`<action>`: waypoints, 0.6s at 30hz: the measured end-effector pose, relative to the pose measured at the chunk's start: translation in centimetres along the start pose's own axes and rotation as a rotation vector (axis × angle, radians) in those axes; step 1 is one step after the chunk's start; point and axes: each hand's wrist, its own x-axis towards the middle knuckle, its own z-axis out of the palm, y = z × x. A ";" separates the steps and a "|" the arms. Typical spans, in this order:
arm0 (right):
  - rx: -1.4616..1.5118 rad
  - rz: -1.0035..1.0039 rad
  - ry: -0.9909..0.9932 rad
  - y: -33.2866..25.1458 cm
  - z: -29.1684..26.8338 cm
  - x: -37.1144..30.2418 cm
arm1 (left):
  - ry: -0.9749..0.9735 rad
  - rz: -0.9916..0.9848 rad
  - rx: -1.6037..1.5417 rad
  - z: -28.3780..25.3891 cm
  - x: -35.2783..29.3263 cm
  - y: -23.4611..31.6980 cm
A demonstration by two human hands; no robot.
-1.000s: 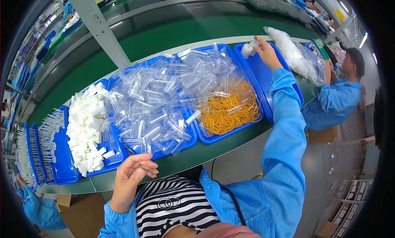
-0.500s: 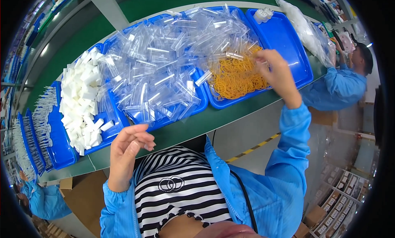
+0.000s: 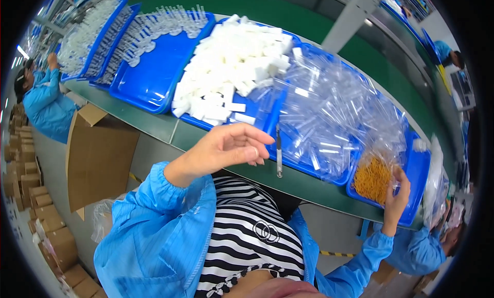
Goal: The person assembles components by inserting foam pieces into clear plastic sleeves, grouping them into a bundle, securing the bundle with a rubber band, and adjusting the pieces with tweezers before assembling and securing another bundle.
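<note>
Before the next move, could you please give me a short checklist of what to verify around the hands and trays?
1. Left hand free: ok, fingers loosely curled with nothing visible in them.
2. Slim metal tool well away from the left hand: not ok, it lies close to the fingertips.
3. Right hand at the yellow rubber bands: ok, at their right side.
4. Something pinched in the right hand: cannot tell, too small and blurred.
5. White blocks in supply: ok, heaped high.
6. Clear plastic sleeves kept off the bands: not ok, some overlap their far end.
</note>
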 end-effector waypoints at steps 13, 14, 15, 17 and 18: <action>0.283 0.178 0.161 -7.7 5.7 4.9 | 0.610 0.624 1.536 -21.3 6.1 4.7; 0.260 0.206 0.148 -8.5 5.3 5.0 | 0.592 0.567 1.616 -22.5 6.8 5.2; 0.267 0.199 0.180 -9.7 4.5 5.3 | 0.558 0.553 1.705 -23.9 7.4 5.6; 0.253 0.205 0.208 -11.8 4.0 5.1 | 0.534 0.457 1.872 -25.8 8.7 5.9; 0.298 0.156 0.231 -12.7 4.2 5.0 | 0.519 0.461 1.860 -26.2 9.2 5.8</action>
